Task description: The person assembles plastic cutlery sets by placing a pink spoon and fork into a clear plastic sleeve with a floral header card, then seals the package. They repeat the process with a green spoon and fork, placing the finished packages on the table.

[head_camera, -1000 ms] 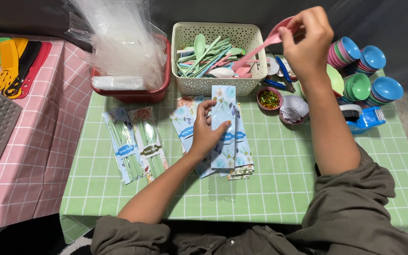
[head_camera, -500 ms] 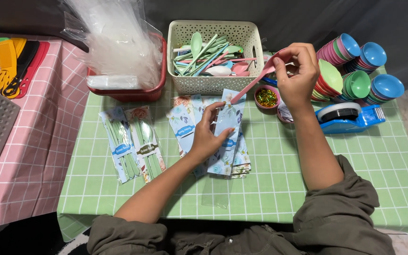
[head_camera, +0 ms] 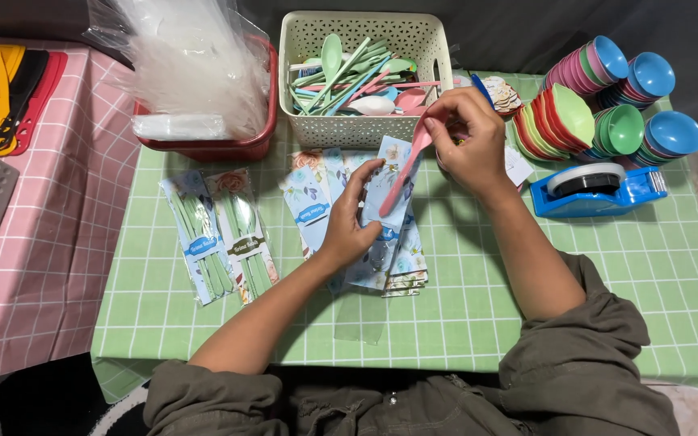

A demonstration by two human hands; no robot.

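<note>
My right hand (head_camera: 466, 133) grips a pink plastic spoon (head_camera: 404, 169) by its bowl end, the handle pointing down-left onto a floral card sleeve (head_camera: 388, 182). That sleeve is held up by my left hand (head_camera: 355, 222), above a stack of similar floral cards (head_camera: 397, 266) lying on the green checked tablecloth (head_camera: 462, 323). Just behind my hands stands a cream perforated basket (head_camera: 365, 129) filled with pastel spoons and forks (head_camera: 349, 73).
Two packed cutlery sleeves (head_camera: 220, 234) lie at the left. A red tub (head_camera: 228, 145) holds clear plastic bags (head_camera: 183, 64). Stacks of coloured bowls (head_camera: 607, 105) and a blue tape dispenser (head_camera: 599, 190) sit at the right. Combs (head_camera: 2, 89) rest on a pink cloth.
My right hand has brought the pink spoon from above the basket down and left to the card sleeve. My left hand has lifted the sleeve slightly toward it.
</note>
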